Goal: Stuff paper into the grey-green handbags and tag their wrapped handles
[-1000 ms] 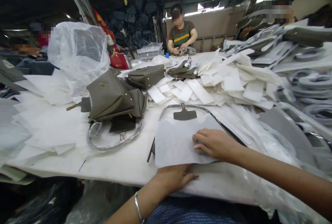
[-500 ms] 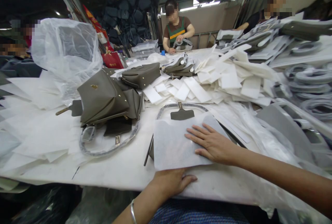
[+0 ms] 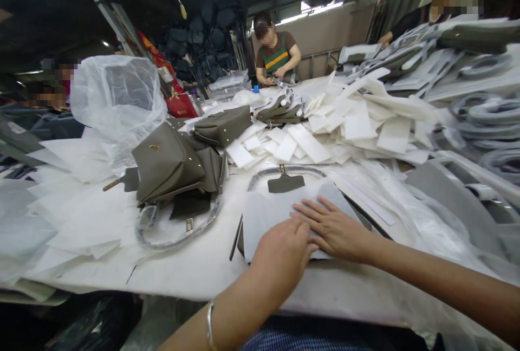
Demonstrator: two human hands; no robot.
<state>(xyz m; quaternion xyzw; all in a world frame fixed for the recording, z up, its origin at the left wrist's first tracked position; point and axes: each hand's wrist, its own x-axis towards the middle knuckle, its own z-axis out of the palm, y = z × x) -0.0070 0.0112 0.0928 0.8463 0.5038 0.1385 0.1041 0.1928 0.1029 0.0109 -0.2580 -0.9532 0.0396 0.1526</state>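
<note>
A white sheet (image 3: pixel 260 215) lies over an olive bag (image 3: pixel 240 240), whose wrapped handle and dark tab (image 3: pixel 286 183) show beyond the sheet's far edge. My right hand (image 3: pixel 335 229) rests flat on the sheet with its fingers spread. Over the sheet's near half is my left hand (image 3: pixel 282 253), its fingers curled together and touching the right hand's fingers; whatever they may hold is hidden. To the left stands another olive bag (image 3: pixel 162 164) with a plastic-wrapped handle (image 3: pixel 179 240) lying in front of it.
White sheets (image 3: pixel 89 215) spread over the left of the table (image 3: pixel 174 280). White foam pieces (image 3: pixel 357 123) are heaped behind. Clear plastic (image 3: pixel 422 215) and wrapped handles (image 3: pixel 491 115) lie at right. Across the table a person (image 3: pixel 278 56) handles something.
My left hand has risen from the table's front edge onto the sheet, and its fingers have closed beside my right hand. The right hand stays on the sheet. The view has shifted slightly.
</note>
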